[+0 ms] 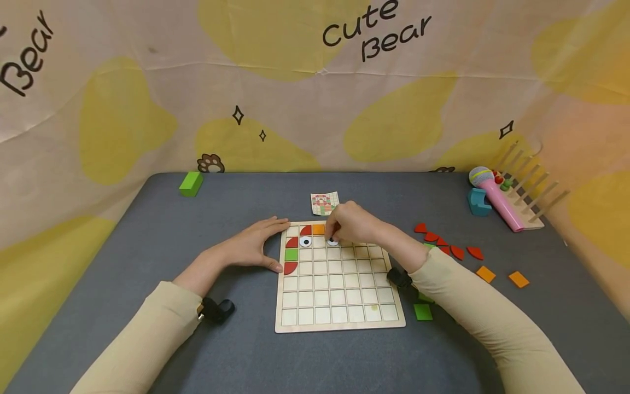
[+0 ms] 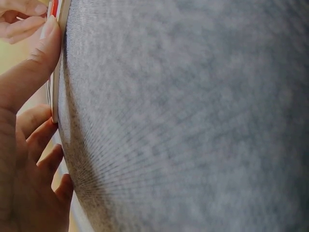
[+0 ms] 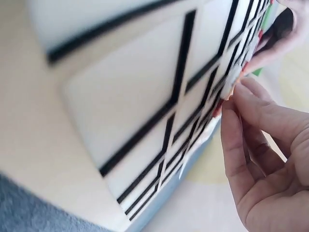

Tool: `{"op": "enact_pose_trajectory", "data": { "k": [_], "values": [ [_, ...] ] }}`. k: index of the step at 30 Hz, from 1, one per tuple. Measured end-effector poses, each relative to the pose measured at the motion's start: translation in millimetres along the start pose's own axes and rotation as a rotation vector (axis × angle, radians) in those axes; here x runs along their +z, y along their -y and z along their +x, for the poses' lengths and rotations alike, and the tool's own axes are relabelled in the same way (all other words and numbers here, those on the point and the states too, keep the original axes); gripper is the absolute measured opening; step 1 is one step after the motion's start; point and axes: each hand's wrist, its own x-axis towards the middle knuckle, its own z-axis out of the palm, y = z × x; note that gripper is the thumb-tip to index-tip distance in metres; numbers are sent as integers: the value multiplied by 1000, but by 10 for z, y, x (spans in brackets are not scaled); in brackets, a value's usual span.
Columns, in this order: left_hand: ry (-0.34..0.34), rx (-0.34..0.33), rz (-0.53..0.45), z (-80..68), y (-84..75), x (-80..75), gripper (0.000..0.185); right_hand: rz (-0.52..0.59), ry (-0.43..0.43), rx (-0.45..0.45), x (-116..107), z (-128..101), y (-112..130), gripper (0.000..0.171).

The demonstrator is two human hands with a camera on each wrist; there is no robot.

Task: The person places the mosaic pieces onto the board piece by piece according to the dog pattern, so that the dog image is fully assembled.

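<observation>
Right hand (image 1: 356,221) pinches an eye tile (image 1: 333,243) at the gridded board (image 1: 339,329), left hand (image 1: 256,241) at its side

The board lies flat on the dark table (image 1: 206,355), between the two hands. The right hand reaches over its upper part, thumb and index fingertips brought together on the eye tile, in the second row from the top, fourth column; whether the tile is fully down in its cell cannot be told. The left hand is spread along the board's left edge, its fingers by the upper left corner and its thumb touching the edge beside the lowest red piece (image 1: 290,268) there. The hands are apart from each other.

Another eye tile (image 1: 305,242) sits in the same row, two columns nearer the left hand. An orange tile (image 1: 319,230) is in the top row, just left of the right hand's fingers, and a green tile (image 1: 291,255) is in the first column, near the left thumb. A small picture card (image 1: 324,203) lies just beyond the board's far edge, beside the right hand. Loose red pieces (image 1: 456,252) lie on the table past the right wrist.
</observation>
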Motion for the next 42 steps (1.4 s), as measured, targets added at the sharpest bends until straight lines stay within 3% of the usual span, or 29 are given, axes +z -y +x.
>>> {"op": "enact_pose_trajectory", "data": {
  "k": [8,16,33,42],
  "values": [
    [1,4,-7,-4,5,10,105,10,-64,53,-222,-169,-167,12],
    [1,0,4,6,7,4,106,-14,-86,132,-438,-442,-519,15],
    [-10,3,3,-1,32,-1,106,-22,-29,291,-768,-1031,-1163,19],
    [-10,7,9,3,38,2,106,88,18,324,-788,-1370,-1270,25]
  ]
}}
